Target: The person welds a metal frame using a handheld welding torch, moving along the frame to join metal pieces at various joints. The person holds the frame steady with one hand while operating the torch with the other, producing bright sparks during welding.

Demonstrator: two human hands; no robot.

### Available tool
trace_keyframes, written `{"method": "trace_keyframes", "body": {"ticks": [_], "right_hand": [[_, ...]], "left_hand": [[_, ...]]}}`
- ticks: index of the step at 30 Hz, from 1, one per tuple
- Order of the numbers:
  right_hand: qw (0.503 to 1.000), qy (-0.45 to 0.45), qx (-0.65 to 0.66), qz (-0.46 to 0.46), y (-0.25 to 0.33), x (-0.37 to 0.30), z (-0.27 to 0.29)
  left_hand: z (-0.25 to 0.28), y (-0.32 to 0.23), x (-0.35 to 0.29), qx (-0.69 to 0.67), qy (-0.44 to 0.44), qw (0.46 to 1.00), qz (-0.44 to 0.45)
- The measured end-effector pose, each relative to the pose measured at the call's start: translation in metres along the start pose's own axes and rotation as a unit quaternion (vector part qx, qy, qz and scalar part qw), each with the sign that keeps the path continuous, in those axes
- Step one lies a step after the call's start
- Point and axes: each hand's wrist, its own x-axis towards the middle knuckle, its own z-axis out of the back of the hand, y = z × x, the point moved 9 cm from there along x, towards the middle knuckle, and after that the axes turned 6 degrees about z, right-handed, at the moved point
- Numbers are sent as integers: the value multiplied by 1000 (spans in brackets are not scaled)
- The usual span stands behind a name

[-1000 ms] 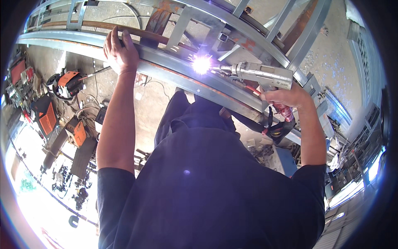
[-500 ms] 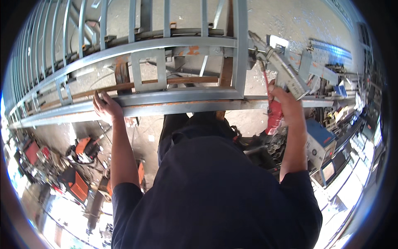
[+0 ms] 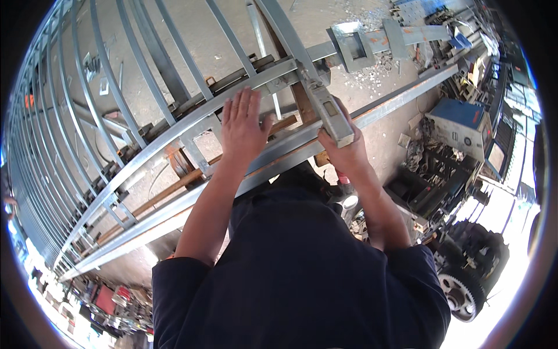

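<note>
Head view, from where I stand, is filled most of all by a barred metal frame (image 3: 195,117), sweeping from the far left up to the middle. Along its near side runs a long steel beam (image 3: 401,100), reaching out to the right. Off to that side is a blue-topped box (image 3: 465,134), well apart from the work. Next down in size comes the grey torch (image 3: 334,119), lying slantwise above the beam, its nose near the right-hand end of the frame's rail. The right hand (image 3: 347,150) is wrapped round its rear; the left hand (image 3: 243,125), well clear of its partner, is spread flat and gripping nothing, palm down over the frame (whether it bears on the metal, I can't tell). Both are bare, and that worries me: fresh heat near the nose could burn the left one if it slid along the rail. A loose wrist might also knock the nose against the rail's end. Smallest are the pale chips (image 3: 369,78) scattered on the floor, slippery stuff if stepped on.
</note>
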Motion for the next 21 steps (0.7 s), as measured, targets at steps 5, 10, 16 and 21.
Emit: {"method": "trace_keyframes", "body": {"ticks": [5,10,16,21], "right_hand": [[997,-41,-57,22,4,-9,-17],[996,-67,-60,9,3,-10,-24],[995,-76,-64,-5,10,-12,-32],[994,-81,-77,-19,8,-12,-34]], "left_hand": [[-19,1,3,20,50,998,-34],[-24,2,5,16,58,998,-31],[-27,2,4,24,80,996,-30],[-27,0,5,20,79,996,-30]]}}
